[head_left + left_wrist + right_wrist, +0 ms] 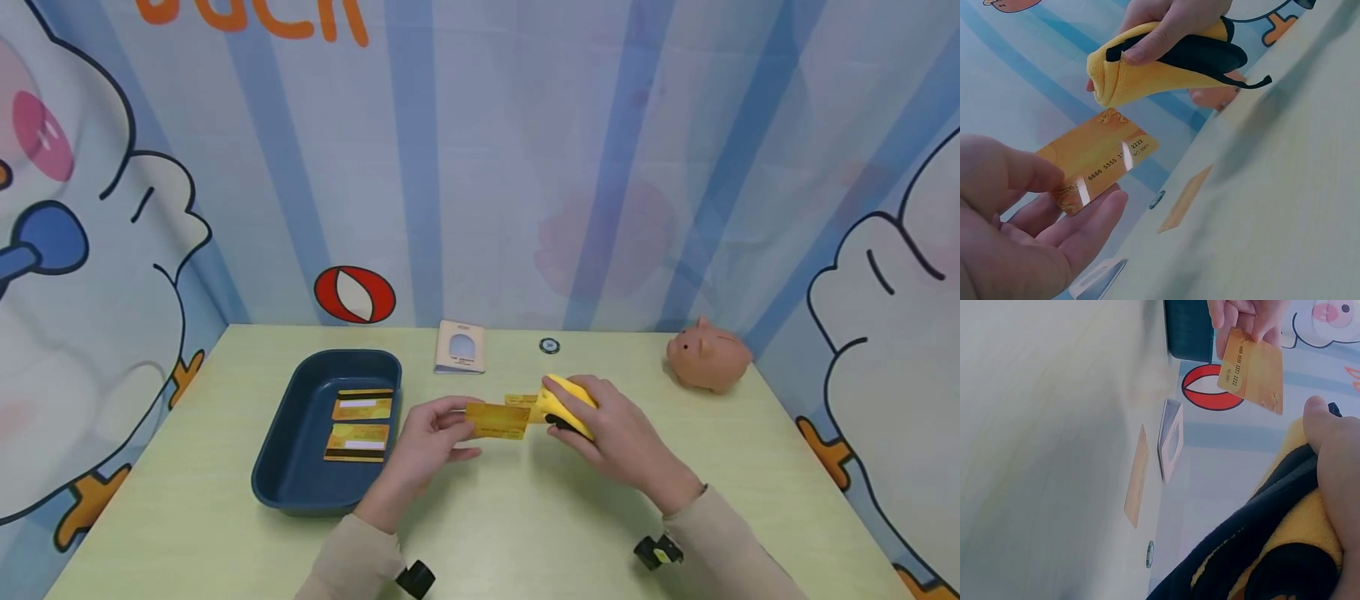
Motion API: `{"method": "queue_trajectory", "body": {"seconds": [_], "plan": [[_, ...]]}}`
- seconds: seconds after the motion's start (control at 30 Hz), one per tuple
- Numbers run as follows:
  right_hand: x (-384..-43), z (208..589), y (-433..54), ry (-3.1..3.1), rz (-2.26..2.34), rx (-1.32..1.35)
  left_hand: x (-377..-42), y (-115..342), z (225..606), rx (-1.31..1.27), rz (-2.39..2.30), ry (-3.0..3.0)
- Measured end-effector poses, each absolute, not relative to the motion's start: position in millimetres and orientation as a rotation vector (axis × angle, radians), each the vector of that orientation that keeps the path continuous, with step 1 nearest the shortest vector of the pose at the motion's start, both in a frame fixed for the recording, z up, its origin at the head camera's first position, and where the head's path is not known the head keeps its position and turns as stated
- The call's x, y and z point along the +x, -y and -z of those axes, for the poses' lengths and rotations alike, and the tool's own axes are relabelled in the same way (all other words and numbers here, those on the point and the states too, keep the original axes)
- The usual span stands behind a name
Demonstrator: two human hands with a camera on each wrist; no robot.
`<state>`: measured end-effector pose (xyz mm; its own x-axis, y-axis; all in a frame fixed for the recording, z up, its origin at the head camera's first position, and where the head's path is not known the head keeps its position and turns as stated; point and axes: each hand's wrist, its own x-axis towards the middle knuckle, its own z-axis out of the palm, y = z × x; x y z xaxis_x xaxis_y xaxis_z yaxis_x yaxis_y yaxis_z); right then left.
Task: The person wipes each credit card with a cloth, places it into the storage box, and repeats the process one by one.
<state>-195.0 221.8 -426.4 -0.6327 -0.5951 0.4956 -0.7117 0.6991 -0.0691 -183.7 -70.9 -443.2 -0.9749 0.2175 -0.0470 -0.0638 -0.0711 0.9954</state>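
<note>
My left hand (431, 437) pinches a gold bank card (497, 421) by one edge, above the table. In the left wrist view, printed digits show on the card (1105, 161). My right hand (626, 429) grips a folded yellow cloth (567, 407) with black parts; in the left wrist view the cloth (1147, 69) is just above the card, with a small gap between them. A second gold card (1137, 478) lies flat on the table beyond the hands. Two more gold cards, an upper one (363, 405) and a lower one (356, 442), lie in the dark blue tray (288, 471).
At the back of the pale table (525, 533) stand a small beige booklet-like case (460, 347) and a round dark chip (550, 346). A pig figure (708, 357) sits at the back right. A printed curtain (495, 167) hangs behind.
</note>
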Motion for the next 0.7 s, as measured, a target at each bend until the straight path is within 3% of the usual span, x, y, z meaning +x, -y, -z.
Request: {"method": "queue_trajectory", "body": {"seconds": [0.7], "plan": [[-192.5, 425.8, -223.5, 2.475, -0.4, 0.989, -184.8, 68.6, 448.8, 0.176, -2.167, -2.051]]}}
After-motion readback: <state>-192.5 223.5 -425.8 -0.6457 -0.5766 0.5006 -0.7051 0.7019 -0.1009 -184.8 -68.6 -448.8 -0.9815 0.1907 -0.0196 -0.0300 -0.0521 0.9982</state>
